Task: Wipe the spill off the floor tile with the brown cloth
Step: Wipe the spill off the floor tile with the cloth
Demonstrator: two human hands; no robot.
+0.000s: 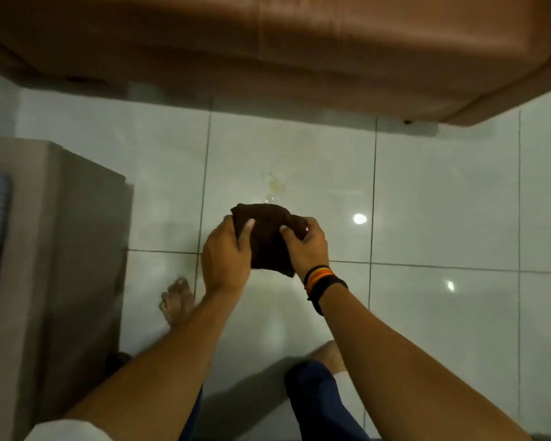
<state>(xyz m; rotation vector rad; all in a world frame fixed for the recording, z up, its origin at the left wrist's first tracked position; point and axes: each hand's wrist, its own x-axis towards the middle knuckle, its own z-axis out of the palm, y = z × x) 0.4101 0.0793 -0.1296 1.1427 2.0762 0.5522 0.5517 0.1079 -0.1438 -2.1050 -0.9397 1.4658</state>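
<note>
Left hand (225, 254) and right hand (306, 246) both grasping brown cloth (269, 237), bunched, held above white floor tile (315, 148). Yellowish spill (275, 184) just beyond cloth, untouched. Brown sofa (268, 52) far; bare foot (176, 300) near-left.

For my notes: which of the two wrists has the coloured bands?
The right hand wrist: striped wristbands circle it, while the left hand wrist is bare. Both hands hold the brown cloth.
</note>
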